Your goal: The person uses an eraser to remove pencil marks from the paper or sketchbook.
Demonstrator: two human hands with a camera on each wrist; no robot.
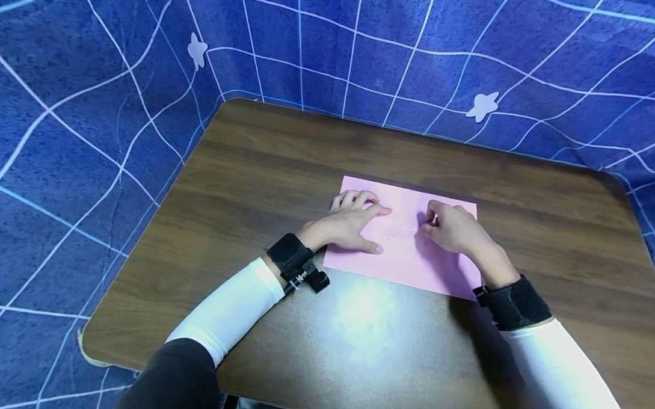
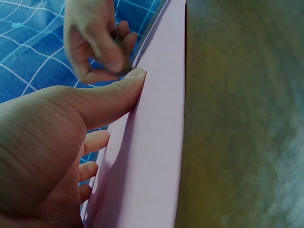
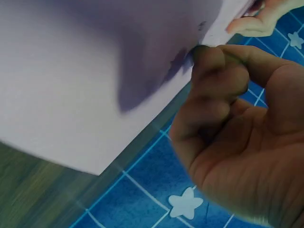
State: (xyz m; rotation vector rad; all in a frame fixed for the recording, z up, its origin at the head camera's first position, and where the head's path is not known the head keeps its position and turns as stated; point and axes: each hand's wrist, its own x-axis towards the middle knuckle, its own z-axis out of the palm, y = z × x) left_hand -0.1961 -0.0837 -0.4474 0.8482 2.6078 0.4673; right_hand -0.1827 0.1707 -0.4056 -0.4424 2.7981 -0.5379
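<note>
Nearest us, our left hand (image 1: pixel 351 224) lies flat with fingers spread on the pink paper (image 1: pixel 407 255), our right hand (image 1: pixel 452 228) curls its fingertips down onto the same sheet, which lies mid-surface (image 1: pixel 252 184) with bare wood all around its edges.

bright overhead light; white glare patch on the tabletop (image 1: pixel 364 308) near edge. head view bends at its edges. wrist views soft, tabletop smeared with blur.
</note>
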